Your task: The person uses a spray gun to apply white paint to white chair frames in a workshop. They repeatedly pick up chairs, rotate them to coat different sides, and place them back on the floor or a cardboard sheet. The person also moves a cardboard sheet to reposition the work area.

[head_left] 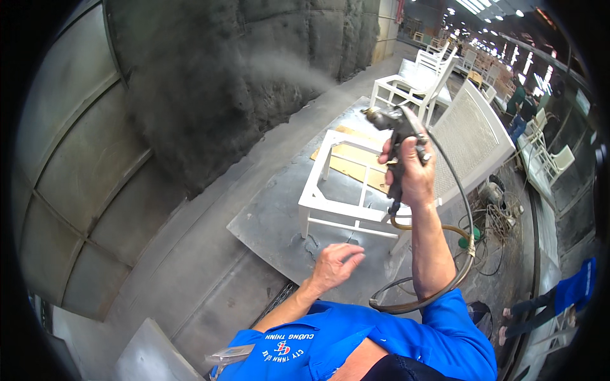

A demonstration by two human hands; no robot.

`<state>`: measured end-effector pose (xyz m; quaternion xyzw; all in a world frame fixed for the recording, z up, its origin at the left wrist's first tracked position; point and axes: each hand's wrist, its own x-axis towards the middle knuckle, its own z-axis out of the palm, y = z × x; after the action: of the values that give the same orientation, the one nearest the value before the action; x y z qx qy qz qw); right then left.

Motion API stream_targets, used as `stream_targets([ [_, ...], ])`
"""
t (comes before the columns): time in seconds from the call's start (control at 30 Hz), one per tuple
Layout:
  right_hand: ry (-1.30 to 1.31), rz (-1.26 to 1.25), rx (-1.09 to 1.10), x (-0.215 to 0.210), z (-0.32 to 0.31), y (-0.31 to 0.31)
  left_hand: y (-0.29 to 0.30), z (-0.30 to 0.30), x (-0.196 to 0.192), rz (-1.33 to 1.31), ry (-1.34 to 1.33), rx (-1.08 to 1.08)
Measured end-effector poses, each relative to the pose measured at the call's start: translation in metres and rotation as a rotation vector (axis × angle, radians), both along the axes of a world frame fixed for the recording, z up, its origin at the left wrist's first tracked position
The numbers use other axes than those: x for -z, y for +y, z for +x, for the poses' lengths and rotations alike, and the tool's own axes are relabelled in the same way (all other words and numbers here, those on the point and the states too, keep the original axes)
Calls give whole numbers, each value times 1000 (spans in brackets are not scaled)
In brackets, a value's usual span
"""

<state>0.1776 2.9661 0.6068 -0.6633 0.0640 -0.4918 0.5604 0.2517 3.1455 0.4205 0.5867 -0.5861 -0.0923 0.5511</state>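
My right hand (416, 174) is wrapped round the grip of a dark spray gun (399, 130), raised above a white chair. The nozzle points to the upper left, where a pale spray mist (289, 68) drifts. Hoses (462, 190) hang from the gun and loop round my right forearm. Below the gun stands the white chair frame (314, 190), its seat opening uncovered and its back a woven panel (473, 130). My left hand (337, 263) hovers near the closest chair leg, fingers loosely bent, holding nothing.
The chair stands on a grey metal platform (267, 216) with a brown cardboard sheet (356, 166). Another white chair (413, 86) is beyond it. A dark, coated booth wall (190, 95) rises at left. Tangled hoses (502, 213) lie at right; people (522, 111) are farther back.
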Motion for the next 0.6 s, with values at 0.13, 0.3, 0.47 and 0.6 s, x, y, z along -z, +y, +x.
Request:
stream_targets([
  [0.13,-95,-52,-33,-21,4,-8,2,2,16,32,-27,104],
  [0.3,-137,-73,-32,-38,6,-14,7,12,22,40,-26,59],
  [0.47,-182,-71,-53,-46,6,-10,14,14,26,87,1,43],
  [0.6,-153,-117,-20,-50,6,-7,14,18,31,84,-22,38],
])
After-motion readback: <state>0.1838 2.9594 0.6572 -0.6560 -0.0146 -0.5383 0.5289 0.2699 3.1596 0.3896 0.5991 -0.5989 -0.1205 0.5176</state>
